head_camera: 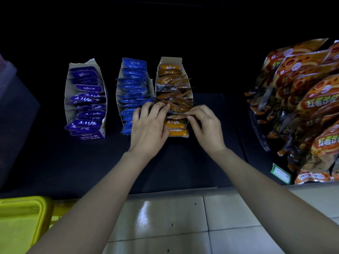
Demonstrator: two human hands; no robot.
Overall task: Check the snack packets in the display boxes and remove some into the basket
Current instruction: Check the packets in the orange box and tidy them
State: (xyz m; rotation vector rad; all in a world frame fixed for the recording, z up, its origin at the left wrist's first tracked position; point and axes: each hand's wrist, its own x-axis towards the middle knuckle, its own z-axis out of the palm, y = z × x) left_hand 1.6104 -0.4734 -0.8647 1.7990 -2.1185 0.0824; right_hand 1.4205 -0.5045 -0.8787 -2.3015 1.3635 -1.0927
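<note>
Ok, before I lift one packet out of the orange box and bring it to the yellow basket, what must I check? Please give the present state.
1. Grip: the right hand pinches an orange packet: ok.
2. Support: the left hand rests its fingers on the neighbouring packets: ok.
3. Pinched packet free of the crowded, tilted row: cannot tell.
4. The orange box upright on the shelf: ok.
5. Left hand clear of the blue box: not ok, it overlaps its front.
6. The yellow basket open at lower left: ok; its contents, cannot tell.
</note>
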